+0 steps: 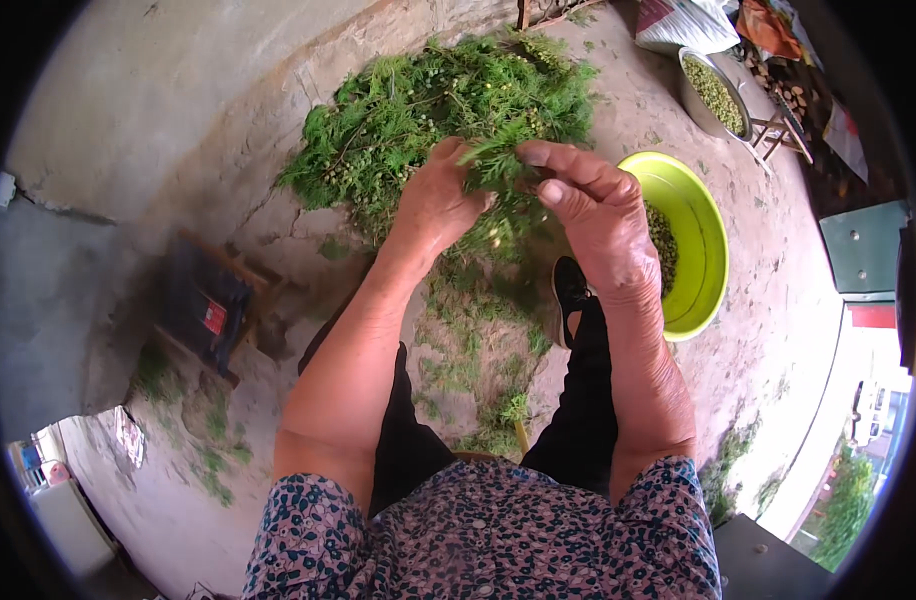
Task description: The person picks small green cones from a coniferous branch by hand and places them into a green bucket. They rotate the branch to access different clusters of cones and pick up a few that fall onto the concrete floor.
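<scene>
Between my two hands is a green leafy sprig point(500, 158) with flat, feathery foliage. My left hand point(440, 200) is closed round its lower part, the fingers curled away from view. At the sprig's right side my right hand point(600, 205) is bent in a pinch, thumb and forefinger close together; what lies between the fingertips is too small to name. Beyond my hands a big heap of cut green branches point(398, 120) with small pale round cones lies on the ground. Beside my right wrist stands a yellow-green plastic basin point(700, 240) with small greenish cones at its bottom.
A metal bowl point(716, 95) full of greenish cones rests by a small stool point(778, 135) at the far right, near a white sack point(683, 25). A low dark seat point(213, 305) stands at left by the wall. Leaf scraps point(468, 340) litter the floor between my feet.
</scene>
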### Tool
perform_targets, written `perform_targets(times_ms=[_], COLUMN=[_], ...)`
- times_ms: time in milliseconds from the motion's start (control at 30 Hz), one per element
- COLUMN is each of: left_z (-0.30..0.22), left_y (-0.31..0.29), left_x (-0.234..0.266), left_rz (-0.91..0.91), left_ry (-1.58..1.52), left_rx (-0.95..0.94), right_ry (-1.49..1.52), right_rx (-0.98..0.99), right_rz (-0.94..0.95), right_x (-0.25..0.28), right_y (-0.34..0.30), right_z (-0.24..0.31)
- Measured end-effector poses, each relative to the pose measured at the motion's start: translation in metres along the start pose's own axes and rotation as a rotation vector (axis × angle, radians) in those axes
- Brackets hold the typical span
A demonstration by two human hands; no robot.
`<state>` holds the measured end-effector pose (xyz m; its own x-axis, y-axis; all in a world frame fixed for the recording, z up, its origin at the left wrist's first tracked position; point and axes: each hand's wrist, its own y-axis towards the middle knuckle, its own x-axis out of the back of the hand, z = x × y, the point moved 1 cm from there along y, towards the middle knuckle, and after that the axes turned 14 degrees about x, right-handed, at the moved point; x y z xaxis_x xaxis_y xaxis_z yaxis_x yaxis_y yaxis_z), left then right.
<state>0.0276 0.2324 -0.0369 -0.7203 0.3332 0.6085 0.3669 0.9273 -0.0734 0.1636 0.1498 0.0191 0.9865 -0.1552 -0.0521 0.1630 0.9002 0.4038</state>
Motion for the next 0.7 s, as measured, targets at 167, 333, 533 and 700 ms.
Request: perform_targets(times_ms=[167,333,533,700], left_z=[0.019,0.022,0.079,0.05], left_y=[0.008,-0.002,0.02,0.009], left_x=[-0.014,-0.014,-0.011,-0.019], left_rz=[0.116,0.367,0.563,0.453], left_ry=[0.02,-1.139,-1.076,-1.178], left_rx=[-0.06,0.17,-0.325,-0.39], right_ry=[0.172,0.038,-0.31,-0.194], right_rx=[0.04,0.037,-0.185,-0.21], right_rz=[-0.046,-0.26,-0.145,-0.161], right_x=[-0.006,0.042,0.069,0.055], right_y=[-0.003,-0.002,-0.003,-0.003], right_z=[0.005,-0.006,-0.038,-0.038])
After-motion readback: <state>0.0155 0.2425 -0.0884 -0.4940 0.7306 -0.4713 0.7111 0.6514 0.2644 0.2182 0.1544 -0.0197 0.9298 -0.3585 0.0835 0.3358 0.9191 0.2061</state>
